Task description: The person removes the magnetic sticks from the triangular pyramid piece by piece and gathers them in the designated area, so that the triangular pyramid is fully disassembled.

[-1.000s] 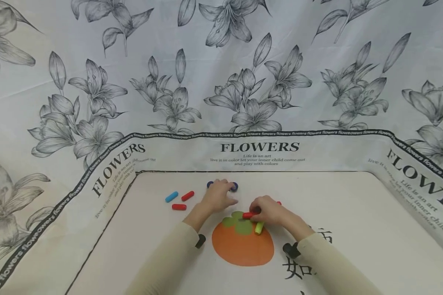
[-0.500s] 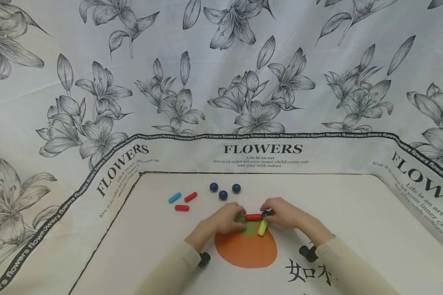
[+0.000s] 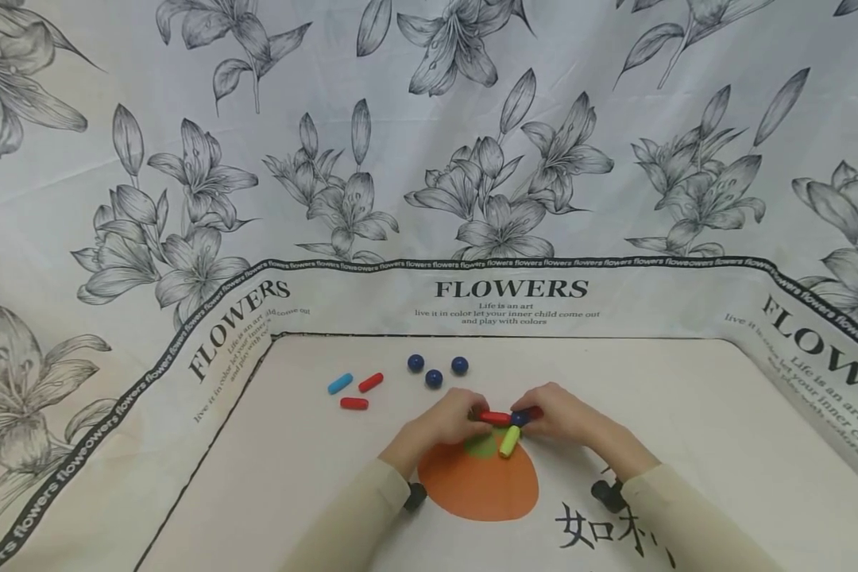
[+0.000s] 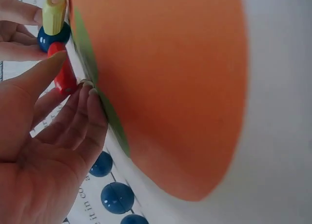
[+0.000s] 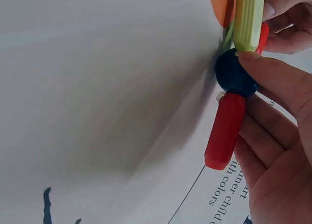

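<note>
Dark blue glossy ball (image 5: 233, 75), met by a ridged yellow-green rod (image 5: 247, 22) and two glossy red rods, sits between the hands near the green top of an orange fruit print (image 3: 482, 486) on the pale cloth (image 3: 293, 485). Thumb and fingers of the left hand (image 3: 452, 419) pinch the left red rod (image 4: 64, 81); those of the right hand (image 3: 561, 413) pinch the ball, the right red rod (image 5: 225, 131) lying alongside its fingers. Farther off lie three loose dark blue balls (image 3: 434, 379), and left of them, one light blue rod (image 3: 340, 384) and two loose red rods (image 3: 353, 403).
</note>
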The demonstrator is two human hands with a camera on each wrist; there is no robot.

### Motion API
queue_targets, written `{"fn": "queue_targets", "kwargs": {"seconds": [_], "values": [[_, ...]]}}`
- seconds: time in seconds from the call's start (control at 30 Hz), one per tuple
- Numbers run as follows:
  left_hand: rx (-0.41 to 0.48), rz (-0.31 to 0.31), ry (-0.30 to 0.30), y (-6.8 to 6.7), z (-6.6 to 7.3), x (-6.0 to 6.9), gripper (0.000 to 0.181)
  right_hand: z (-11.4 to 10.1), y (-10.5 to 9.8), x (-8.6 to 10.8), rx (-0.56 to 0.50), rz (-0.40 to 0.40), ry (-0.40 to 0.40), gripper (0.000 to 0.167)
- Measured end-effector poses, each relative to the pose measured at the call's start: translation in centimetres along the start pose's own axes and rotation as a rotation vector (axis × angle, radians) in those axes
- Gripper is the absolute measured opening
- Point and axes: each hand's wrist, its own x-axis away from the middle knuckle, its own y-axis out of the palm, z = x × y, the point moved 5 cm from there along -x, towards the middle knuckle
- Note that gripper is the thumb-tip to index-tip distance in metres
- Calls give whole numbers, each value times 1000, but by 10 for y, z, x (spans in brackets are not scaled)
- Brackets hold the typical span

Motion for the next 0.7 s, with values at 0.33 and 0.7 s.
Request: {"fn": "queue_targets", "kwargs": {"seconds": [0.33, 0.7], "values": [[1, 18, -34, 2, -1, -5, 12, 4, 3, 2, -30, 11, 27, 30], [5, 40, -53, 1, 0, -6, 11, 7, 3, 1, -17, 19, 48, 31]]}}
